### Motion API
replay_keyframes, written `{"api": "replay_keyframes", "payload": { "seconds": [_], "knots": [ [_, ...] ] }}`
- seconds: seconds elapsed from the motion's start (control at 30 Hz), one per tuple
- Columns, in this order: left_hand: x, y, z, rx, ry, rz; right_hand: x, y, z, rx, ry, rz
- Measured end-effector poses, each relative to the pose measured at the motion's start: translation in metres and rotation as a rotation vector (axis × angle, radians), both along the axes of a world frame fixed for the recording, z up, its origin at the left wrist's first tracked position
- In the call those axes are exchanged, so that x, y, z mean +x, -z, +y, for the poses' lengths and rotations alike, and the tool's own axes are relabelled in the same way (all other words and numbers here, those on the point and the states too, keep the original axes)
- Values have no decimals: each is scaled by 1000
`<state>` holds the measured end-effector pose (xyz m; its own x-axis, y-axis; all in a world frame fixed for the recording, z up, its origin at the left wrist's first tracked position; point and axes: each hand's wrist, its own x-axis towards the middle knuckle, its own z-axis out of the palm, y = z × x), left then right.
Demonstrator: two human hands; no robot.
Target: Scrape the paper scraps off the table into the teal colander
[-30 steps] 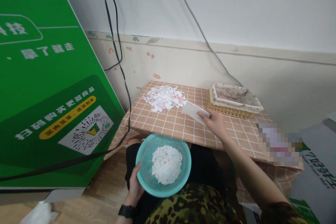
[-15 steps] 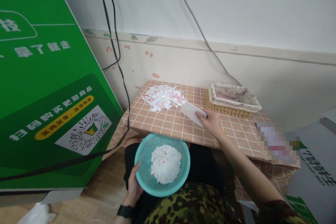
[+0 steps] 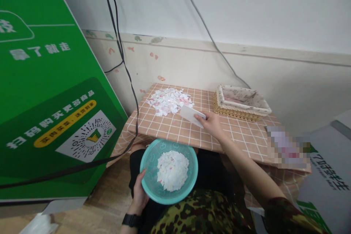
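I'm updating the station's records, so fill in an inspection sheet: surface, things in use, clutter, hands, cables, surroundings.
Surface: table under a brown cloth with white grid lines.
Things in use: green bowl over the lap, holding paper scraps; loose paper pile on the table; white card.
Clutter: lined wicker basket at the back right; pixelated item at the right end, unidentifiable.
Hands: left hand grips the bowl's rim; right hand holds the card by the pile, contact unclear.
Cables: black cord hanging past the table's left side; grey cable against the wall.
Surroundings: green board left; grey box right.
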<state>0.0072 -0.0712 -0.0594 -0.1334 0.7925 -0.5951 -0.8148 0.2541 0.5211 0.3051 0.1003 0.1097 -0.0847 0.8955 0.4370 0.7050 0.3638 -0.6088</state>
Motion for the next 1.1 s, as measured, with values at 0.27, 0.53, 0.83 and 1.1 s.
{"api": "replay_keyframes", "payload": {
  "seconds": [0.27, 0.53, 0.83, 1.1],
  "knots": [
    [1, -3, 0, 13, 15, -11, 2, -10, -11, 37, 70, -111],
    [0, 1, 0, 19, 4, -5, 3, -23, -10, -22, 65, -205],
    [1, 0, 0, 12, 15, -26, 0, -37, -7, -32, 6, -252],
    [0, 2, 0, 15, 9, -28, -5, -46, 5, -33, -54, -344]
  ]
}}
